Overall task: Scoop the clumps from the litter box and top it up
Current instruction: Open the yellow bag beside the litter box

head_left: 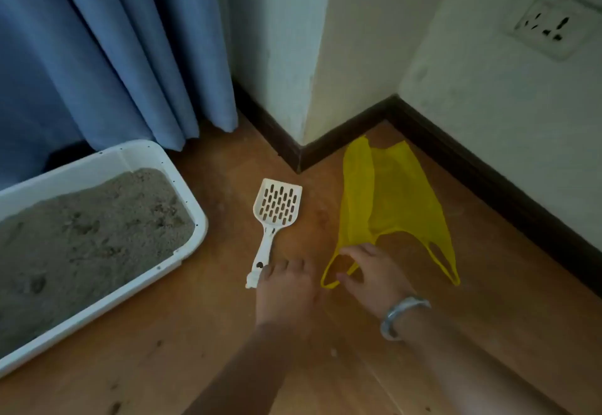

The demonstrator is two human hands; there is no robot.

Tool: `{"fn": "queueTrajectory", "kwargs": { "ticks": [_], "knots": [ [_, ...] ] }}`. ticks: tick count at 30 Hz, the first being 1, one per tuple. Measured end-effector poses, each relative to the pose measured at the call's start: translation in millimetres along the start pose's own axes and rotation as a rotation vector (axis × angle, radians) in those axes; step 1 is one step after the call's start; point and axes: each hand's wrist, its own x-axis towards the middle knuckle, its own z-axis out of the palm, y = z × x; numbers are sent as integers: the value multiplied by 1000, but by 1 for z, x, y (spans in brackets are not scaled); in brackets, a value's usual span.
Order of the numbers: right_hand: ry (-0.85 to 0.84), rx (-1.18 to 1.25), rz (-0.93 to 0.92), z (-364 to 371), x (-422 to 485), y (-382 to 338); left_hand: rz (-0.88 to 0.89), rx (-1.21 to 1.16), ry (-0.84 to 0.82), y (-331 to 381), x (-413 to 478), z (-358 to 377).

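A white litter box (182,183) filled with grey litter (84,232) sits on the wooden floor at the left. A white slotted scoop (275,211) lies flat to its right, handle toward me. My left hand (286,291) rests on the floor with its fingers at the end of the scoop's handle, not closed round it. A yellow plastic bag (391,193) lies flat further right. My right hand (371,276), with a silver bangle on the wrist, has thumb and fingers pinching the bag's near left handle loop.
Blue curtains (107,49) hang behind the litter box. A white wall corner (309,56) with dark skirting juts out behind the scoop and bag. A wall socket (550,23) is at the upper right. Bare wooden floor (163,365) lies in front.
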Motion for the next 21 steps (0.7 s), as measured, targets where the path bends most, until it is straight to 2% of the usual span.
{"fn": "queueTrajectory", "kwargs": {
  "ticks": [6, 9, 12, 16, 21],
  "knots": [
    [3, -24, 52, 17, 20, 42, 70, 5, 59, 14, 40, 42],
    [111, 52, 137, 17, 20, 56, 80, -26, 82, 30, 46, 53],
    [180, 176, 244, 19, 14, 63, 97, -74, 112, 49, 45, 65],
    [30, 483, 337, 16, 18, 70, 126, -55, 154, 60, 54, 73],
    [-23, 856, 388, 20, 23, 61, 110, -143, 206, 61, 56, 72]
  ]
}}
